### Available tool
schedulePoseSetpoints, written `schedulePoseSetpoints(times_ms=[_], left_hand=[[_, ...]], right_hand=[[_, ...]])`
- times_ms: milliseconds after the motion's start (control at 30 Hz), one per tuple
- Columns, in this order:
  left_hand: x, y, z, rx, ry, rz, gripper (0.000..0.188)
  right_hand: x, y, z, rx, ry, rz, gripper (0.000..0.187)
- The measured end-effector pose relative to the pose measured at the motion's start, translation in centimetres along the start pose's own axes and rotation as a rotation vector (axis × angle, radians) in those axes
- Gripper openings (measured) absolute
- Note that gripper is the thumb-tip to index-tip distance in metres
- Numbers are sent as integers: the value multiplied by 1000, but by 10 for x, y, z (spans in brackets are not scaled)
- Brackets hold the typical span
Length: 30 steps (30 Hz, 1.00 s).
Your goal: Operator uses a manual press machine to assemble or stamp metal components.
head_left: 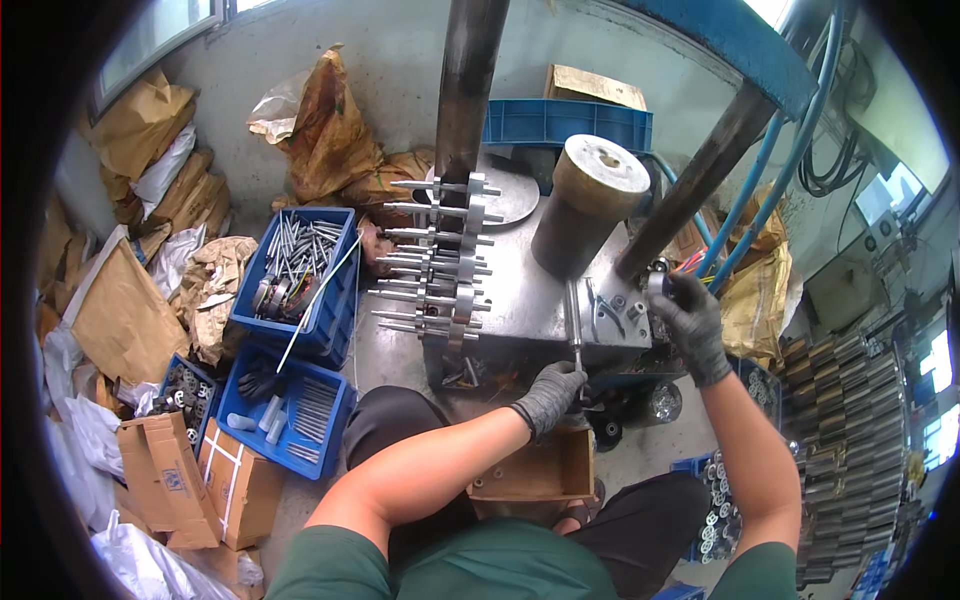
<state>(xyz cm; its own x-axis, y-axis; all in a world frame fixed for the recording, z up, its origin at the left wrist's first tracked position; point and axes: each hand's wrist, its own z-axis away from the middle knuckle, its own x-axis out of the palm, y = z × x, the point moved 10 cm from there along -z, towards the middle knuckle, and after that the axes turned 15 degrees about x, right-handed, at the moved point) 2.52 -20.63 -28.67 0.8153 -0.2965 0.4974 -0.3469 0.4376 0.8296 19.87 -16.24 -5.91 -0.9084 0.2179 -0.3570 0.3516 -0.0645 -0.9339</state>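
My left hand (pixel 552 397), in a grey glove, is closed around the lower end of a slim steel shaft (pixel 574 318). The shaft points away from me, its far part over the front of the metal bench (pixel 510 300). To the right, my gloved right hand (pixel 692 325) grips a round metal ring (pixel 657 283) above the bench's right edge. Between the hands lie pliers (pixel 607 316) and several small metal parts (pixel 632 311). A row of shafts with round metal rotors (pixel 465 265) stands along the bench's left side.
A heavy steel cylinder (pixel 590 210) rises behind the shaft, between press columns (pixel 467 100). Blue crates (pixel 335 325) with metal shafts stand at left. An open wooden box (pixel 540 468) sits between my knees. Stacked metal parts (pixel 850 430) fill the right side.
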Motion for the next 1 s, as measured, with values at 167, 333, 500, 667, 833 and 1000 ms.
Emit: schedulePoseSetpoints(times_ms=[167,333,500,667,833,1000], left_hand=[[-7,-1,-14,100,-17,-150,26],[-17,-2,-24,192,-4,-325,32],[-17,4,-25,226,-9,-407,31],[-20,5,-28,219,14,-427,31],[-24,3,-38,254,23,-428,31],[-24,2,-44,215,-71,-380,40]], right_hand=[[17,-102,-43,-300,12,146,41],[40,-140,-106,-313,64,295,35],[65,-160,-144,-378,146,646,37],[79,-163,-157,-317,153,890,44],[72,-172,-140,-432,199,992,46],[38,-161,-69,-573,72,1213,27]])
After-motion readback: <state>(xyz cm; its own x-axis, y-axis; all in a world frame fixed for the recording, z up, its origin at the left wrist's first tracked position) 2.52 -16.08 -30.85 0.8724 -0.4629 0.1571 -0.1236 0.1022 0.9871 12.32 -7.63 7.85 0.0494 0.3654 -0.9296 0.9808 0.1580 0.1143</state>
